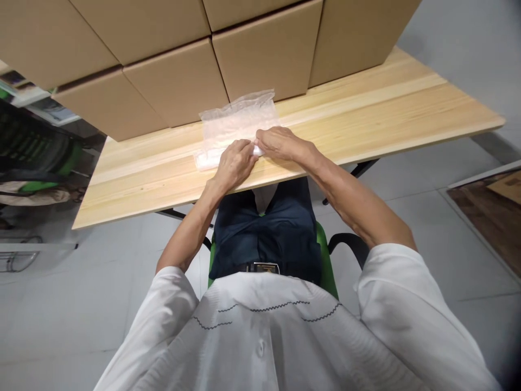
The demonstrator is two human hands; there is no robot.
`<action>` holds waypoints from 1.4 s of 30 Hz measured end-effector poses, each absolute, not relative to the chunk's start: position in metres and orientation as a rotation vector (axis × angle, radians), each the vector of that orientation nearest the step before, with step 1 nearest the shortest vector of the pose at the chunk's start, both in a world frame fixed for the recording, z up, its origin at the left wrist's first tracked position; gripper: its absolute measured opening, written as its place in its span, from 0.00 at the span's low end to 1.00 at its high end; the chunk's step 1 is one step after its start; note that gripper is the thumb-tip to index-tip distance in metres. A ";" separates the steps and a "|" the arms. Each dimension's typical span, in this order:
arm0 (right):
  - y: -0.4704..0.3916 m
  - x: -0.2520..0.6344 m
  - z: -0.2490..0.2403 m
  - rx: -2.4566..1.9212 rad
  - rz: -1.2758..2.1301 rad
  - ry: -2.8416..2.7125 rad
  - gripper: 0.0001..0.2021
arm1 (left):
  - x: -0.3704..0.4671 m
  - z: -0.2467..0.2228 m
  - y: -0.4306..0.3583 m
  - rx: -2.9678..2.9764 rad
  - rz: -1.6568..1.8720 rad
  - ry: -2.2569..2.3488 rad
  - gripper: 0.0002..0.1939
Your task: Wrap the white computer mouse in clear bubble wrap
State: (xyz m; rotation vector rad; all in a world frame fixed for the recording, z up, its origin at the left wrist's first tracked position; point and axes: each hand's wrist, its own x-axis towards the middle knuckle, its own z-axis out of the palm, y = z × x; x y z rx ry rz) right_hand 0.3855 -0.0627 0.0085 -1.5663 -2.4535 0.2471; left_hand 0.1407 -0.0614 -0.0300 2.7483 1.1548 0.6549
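A thin, see-through plastic bag (240,119) lies on the wooden table, its wrinkled far edge close to the boxes. Along its near side runs a whitish band (208,158) that looks folded or rolled. My left hand (236,162) is closed on this near side, fingers bent and pressed down. Close beside it, my right hand (277,142) pinches the same side with curled fingers. A small white bit (257,150) shows between the two hands; whether it is the folded plastic or something inside is hidden by my fingers.
Several closed cardboard boxes (175,81) are stacked along the back of the wooden table (366,119). Its near edge runs just above my lap. A green chair with a black armrest (350,244) is under me. Another dark chair (36,141) stands at the left.
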 end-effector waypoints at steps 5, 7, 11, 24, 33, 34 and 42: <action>-0.059 0.392 0.000 -1.648 0.272 -2.370 0.24 | 0.139 -0.028 -0.063 2.779 0.612 1.155 0.15; -0.060 0.400 -0.004 -1.675 0.256 -2.311 0.25 | 0.141 -0.026 -0.064 2.797 0.599 1.155 0.15; -0.065 0.427 -0.014 -1.719 0.213 -2.190 0.23 | 0.144 -0.024 -0.066 2.811 0.569 1.147 0.16; -0.096 0.394 -0.032 -1.191 -0.071 -2.359 0.23 | 0.142 -0.035 -0.062 2.857 0.587 1.146 0.18; -0.095 0.388 -0.033 -1.177 0.038 -2.420 0.24 | 0.137 -0.033 -0.067 2.854 0.590 1.082 0.19; -0.097 0.389 -0.031 -1.188 0.062 -2.414 0.24 | 0.137 -0.032 -0.069 2.849 0.584 1.088 0.20; -0.115 0.399 -0.010 -1.156 0.351 -2.396 0.22 | 0.125 -0.007 -0.090 2.748 0.518 1.059 0.23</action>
